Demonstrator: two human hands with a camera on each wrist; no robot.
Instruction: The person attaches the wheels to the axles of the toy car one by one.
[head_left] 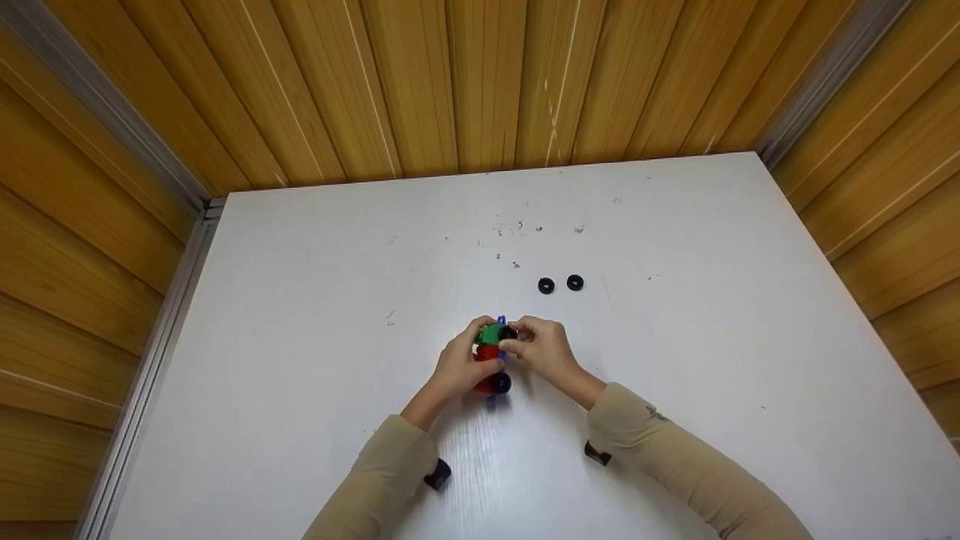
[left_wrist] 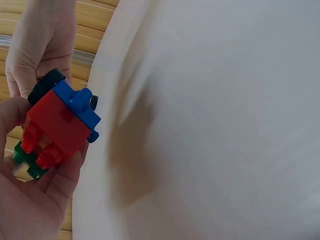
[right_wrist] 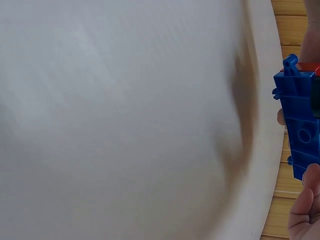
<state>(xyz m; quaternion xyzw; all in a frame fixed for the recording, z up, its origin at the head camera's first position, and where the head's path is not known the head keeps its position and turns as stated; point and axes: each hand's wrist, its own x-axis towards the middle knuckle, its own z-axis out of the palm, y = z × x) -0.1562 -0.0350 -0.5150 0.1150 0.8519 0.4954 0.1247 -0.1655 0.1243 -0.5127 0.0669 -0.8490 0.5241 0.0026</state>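
A toy vehicle of chunky building blocks has a blue base, a red block and a green block. My left hand grips it from the left side, thumb across the red part. At the green end, my right hand pinches a black wheel against the vehicle's right side. Another black wheel sits on the same side at the near end. The base's hollow blue underside shows in the right wrist view, where much of the right hand is cut off.
Beyond the hands, two loose black wheels, one on the left and one on the right, lie on the white table. Wood-patterned walls stand behind and at both sides. Black wrist devices show at the sleeves.
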